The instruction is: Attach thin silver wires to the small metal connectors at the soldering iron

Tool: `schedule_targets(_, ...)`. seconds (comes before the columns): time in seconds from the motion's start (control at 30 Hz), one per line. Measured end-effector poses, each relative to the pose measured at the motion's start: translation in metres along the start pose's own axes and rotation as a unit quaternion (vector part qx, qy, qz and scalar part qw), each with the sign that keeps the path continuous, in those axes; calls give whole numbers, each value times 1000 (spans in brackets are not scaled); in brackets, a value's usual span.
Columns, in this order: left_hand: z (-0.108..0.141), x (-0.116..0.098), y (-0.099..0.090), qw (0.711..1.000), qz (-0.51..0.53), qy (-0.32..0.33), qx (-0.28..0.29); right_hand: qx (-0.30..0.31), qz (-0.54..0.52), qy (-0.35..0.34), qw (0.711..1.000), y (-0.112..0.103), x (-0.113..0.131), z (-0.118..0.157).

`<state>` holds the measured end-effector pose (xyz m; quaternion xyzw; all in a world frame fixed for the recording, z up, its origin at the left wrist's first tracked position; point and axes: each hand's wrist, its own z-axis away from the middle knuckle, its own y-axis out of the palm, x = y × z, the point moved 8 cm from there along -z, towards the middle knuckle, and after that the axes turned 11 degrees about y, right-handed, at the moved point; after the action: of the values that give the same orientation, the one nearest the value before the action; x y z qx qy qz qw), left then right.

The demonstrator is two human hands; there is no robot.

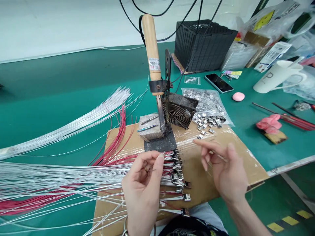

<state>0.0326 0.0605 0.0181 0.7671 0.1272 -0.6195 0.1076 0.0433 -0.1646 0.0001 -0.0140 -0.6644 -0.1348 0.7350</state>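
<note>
Nearly level, wires (49, 173) pointing left

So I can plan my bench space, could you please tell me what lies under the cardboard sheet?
Green bench top shows beyond the cardboard sheet, but whatever lies directly beneath it is covered and cannot be seen.

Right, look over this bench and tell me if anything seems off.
The small fan beside the soldering iron stands out: its metal frame and grille look dark and grimy, possibly scorched, and it sits tilted.
</note>
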Motion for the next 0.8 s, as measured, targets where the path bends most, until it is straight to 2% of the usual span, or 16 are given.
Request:
schedule_targets(0.07, 0, 3, -1, 1000, 16, -1, 11, -70, -25, 1, 997, -28, 1, -9)
schedule_targets(0.13, 0, 6, -1, 1000, 23, -3, 19, -143, -22, -31, 989, -51, 7, -12)
schedule_targets(0.2, 0, 6, -2, 1000, 19, -4, 24, -167, 20, -51, 984, -62, 13, -14)
schedule_targets(0.27, -1, 6, -1, 999, 11, -7, 31, -140, 108, -43, 983, -60, 15, -19)
schedule_targets(0.33, -2, 4, 0, 999, 3, -7, 36, -103, 234, -32, 966, -51, 15, -26)
schedule_targets(0.43, -5, 0, -1, 999, -9, -2, 36, -78, 424, -56, 901, -37, 16, -35)
schedule_targets(0.5, -6, -2, -2, 999, -14, -3, 33, -70, 493, -85, 863, -27, 15, -40)
schedule_targets(0.53, -6, -3, -2, 999, -15, -6, 31, -65, 510, -93, 853, -24, 13, -42)
schedule_targets(0.6, -6, -4, -3, 999, -15, -9, 31, -61, 516, -93, 849, -22, 8, -46)
schedule_targets(0.8, -6, -4, -4, 999, -4, -9, 34, -66, 490, -36, 868, -31, -2, -47)
